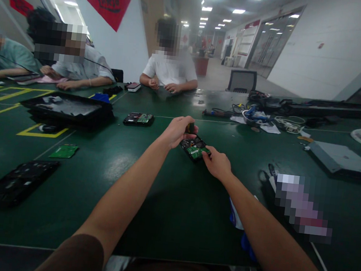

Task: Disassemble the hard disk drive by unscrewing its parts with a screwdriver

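A hard drive (195, 148) with a black body and a green circuit board is tilted over the green table. My right hand (218, 162) grips its right edge, thumb on the board side. Over the drive's far left end, my left hand (179, 132) is closed around the short dark handle of what looks like a screwdriver (191, 129); its tip is hidden. A second hard drive (138, 119) lies flat, left of my left hand. Farther left are a loose green circuit board (64, 151) and a black casing (15, 184).
Stacked black trays (69, 109) stand at the left. Tangled cables (257, 116) lie at the back right, near a grey metal box (343, 159). A blurred-out item (299, 205) is beside my right forearm. Three people sit across the table.
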`<move>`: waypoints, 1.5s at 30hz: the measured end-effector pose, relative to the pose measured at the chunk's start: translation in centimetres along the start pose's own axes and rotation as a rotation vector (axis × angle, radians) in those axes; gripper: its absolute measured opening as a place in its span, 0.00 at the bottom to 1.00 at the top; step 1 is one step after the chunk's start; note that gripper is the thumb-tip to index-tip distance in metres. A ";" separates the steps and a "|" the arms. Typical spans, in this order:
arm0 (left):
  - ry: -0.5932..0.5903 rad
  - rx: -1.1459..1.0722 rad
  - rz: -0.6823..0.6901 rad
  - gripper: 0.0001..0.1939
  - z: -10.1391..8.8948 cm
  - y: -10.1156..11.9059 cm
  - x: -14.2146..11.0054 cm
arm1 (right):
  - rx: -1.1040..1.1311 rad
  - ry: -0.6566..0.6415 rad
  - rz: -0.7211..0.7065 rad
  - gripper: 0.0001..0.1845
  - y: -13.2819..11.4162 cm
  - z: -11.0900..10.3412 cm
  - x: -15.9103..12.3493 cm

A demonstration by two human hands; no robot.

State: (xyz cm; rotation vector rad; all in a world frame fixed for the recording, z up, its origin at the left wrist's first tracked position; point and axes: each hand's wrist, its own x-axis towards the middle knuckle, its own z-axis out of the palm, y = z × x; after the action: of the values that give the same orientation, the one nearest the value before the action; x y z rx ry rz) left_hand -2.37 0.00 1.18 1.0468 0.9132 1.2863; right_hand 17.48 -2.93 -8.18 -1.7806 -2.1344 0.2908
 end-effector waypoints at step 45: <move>0.012 0.043 0.004 0.10 0.1 0.0 -0.1 | 0.007 -0.024 0.007 0.28 -0.3 -0.5 -0.3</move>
State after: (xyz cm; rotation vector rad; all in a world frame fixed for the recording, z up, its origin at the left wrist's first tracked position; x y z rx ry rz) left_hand -2.30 -0.11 1.19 1.0760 0.9521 1.2824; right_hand 17.40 -3.30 -7.64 -1.7903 -2.1410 0.3217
